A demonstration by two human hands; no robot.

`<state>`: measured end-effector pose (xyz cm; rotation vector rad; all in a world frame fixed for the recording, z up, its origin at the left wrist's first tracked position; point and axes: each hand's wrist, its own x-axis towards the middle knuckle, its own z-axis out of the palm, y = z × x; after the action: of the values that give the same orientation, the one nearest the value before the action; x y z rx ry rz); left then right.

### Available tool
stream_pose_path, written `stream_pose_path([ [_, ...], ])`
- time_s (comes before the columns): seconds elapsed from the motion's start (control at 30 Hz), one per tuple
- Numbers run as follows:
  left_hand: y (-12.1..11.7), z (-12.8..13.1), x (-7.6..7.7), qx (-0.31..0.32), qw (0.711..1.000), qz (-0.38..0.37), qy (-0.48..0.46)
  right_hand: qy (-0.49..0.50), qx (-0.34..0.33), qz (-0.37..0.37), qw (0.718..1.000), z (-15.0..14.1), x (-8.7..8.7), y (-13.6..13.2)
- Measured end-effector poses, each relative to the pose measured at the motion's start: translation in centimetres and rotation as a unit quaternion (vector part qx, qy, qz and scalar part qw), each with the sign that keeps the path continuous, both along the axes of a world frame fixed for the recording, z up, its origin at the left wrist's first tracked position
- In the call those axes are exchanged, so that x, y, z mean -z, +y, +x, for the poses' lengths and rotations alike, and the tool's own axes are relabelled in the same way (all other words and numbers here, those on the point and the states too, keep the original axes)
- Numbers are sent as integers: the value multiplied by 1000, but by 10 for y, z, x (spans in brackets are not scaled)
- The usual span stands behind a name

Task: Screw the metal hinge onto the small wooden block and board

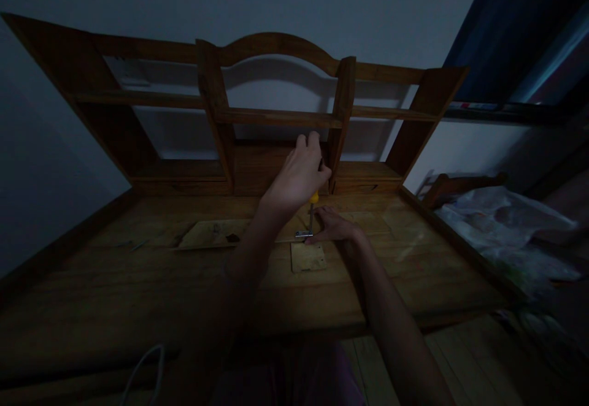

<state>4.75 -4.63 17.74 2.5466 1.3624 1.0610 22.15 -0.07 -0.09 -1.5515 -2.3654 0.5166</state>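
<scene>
- One screwdriver (314,198), yellow-handled, upright in left hand (301,173), fingers curled round the handle; tip at one small metal plate (303,233).
- One right hand (334,225), low beside the plate, thumb and fingers spread.
- One squarish wood piece (308,257) just nearer the wearer; one long wood strip (207,235) reaching left.
- Desk (138,295): raised edges left and right, shelf unit (278,41) along the back. Bare wood either side of the hands.
- Left forearm cuts across the strip; right fingertips' contact unclear. Near left dark; plastic bag (497,210) contents hard to make out.
</scene>
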Motion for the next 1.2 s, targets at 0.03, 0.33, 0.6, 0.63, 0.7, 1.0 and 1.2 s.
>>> stream_pose_path([
  [0.03, -1, 0, -1, 13, 1000, -7, 3, -3, -1, -1, 1000, 0, 0, 0],
  [0.33, 7, 1, 6, -56, 998, 17, 26, 0, -2, -3, 1000, 0, -2, -1],
  [0.6, 6, -5, 3, -34, 997, 14, 62, 2, 1, -5, 1000, 1, -1, -1],
  [0.63, 5, -5, 1, -31, 997, 11, 64, 4, 0, -4, 1000, 1, -1, -1],
  [0.7, 2, -5, -1, -29, 997, 6, 69, 3, -2, -2, 1000, 1, -1, -2],
  [1.0, 8, -2, 2, -3, 997, 17, 70, 9, -3, -2, 1000, 1, -1, -2],
  [1.2, 12, -2, 5, -5, 998, 46, 36, 7, 6, -5, 1000, -1, -5, -5],
])
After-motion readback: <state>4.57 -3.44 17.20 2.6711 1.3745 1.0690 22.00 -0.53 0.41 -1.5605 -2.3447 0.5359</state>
